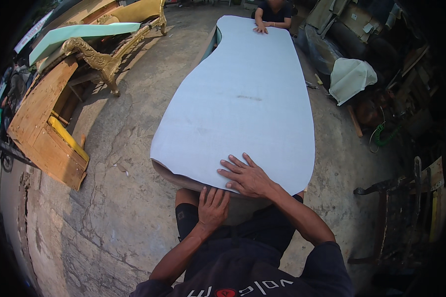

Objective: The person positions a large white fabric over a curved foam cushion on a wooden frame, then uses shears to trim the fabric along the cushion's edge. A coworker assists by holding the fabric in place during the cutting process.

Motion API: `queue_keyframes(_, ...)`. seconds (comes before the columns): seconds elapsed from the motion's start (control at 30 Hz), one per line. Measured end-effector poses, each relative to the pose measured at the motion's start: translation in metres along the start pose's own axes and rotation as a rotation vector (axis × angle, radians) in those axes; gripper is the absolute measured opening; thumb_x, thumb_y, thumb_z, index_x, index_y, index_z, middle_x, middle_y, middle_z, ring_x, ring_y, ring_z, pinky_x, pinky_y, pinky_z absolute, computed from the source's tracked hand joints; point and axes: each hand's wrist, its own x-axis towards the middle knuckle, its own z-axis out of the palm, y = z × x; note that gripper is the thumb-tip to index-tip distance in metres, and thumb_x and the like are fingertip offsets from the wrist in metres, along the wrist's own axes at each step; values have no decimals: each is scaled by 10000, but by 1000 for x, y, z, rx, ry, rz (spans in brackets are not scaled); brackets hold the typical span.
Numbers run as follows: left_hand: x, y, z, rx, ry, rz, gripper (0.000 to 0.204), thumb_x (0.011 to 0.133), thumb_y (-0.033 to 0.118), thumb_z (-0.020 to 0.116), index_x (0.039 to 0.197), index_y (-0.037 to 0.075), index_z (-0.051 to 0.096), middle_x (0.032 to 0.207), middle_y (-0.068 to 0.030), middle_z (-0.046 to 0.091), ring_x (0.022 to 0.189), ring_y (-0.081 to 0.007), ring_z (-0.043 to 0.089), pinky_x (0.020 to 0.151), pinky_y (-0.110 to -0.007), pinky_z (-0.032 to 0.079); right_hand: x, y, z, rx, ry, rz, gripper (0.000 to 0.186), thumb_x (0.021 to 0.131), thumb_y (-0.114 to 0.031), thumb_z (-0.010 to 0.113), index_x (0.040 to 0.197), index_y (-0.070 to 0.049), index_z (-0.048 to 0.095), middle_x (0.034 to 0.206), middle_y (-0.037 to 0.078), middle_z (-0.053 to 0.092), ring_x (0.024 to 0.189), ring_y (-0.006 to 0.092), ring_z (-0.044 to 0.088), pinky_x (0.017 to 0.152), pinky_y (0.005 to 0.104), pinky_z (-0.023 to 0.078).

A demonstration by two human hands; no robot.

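A large pale bluish-white sheet (233, 119) lies flat over a long piece with a curved outline, whose brown side (171, 174) shows below the near left edge. My right hand (247, 177) rests palm down on the sheet near its front edge, fingers spread. Just left of it, my left hand (214, 207) lies against the front edge, fingers straight and side by side, tips at the sheet's rim. Whether any cloth is under those tips is hidden. At the far end, another person's hand (260, 28) presses on the sheet.
A gold carved sofa frame (96, 57) with a pale green foam piece (79, 37) stands far left, beside a wooden panel frame (49, 128). To the right are a white cloth bundle (351, 78), a green coiled hose (380, 134) and a dark chair frame (389, 208). Cracked concrete floor (119, 198) surrounds the piece.
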Motion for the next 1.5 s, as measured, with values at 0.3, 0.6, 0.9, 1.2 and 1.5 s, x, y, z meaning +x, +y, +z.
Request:
queue_keyframes(0.3,-21,-2,21,-4,12,-32,423,807,185,752,1217,195,648,1250,-15,552,1234,-202,517,971,-487,332,105,106,-43,-166,-2,356,603,1068,-634,282,1609,-380,359,1710,-29,276,1602,251,156,1305,582,63)
queue_keyframes(0.6,-40,0,51,-139,83,-51,488,735,127,740,1194,166,579,1179,-54,519,1159,-242,530,990,-541,364,239,273,-100,-168,69,577,631,1063,-647,247,1626,-371,323,1723,-26,237,1602,231,151,1306,570,97)
queue_keyframes(0.9,3,-68,117,-189,43,-105,413,816,138,709,1218,122,617,1171,-79,594,1114,-263,590,977,-526,440,362,454,-147,-243,89,777,685,1043,-676,253,1648,-357,260,1739,-6,193,1604,262,160,1276,625,146)
queue_keyframes(1.2,12,-66,104,-238,52,-118,379,885,170,692,1251,97,627,1165,-87,633,1085,-275,618,959,-515,479,360,402,-152,-236,338,829,609,1070,-496,419,1537,-109,472,1623,188,409,1550,336,305,1251,603,222)
queue_keyframes(1.5,-16,-22,73,-346,-2,-113,357,954,203,675,1284,73,636,1159,-95,673,1057,-287,645,941,-503,517,197,127,-51,-175,55,441,746,1066,-617,328,1647,-151,290,1726,131,205,1607,342,106,1285,583,55)
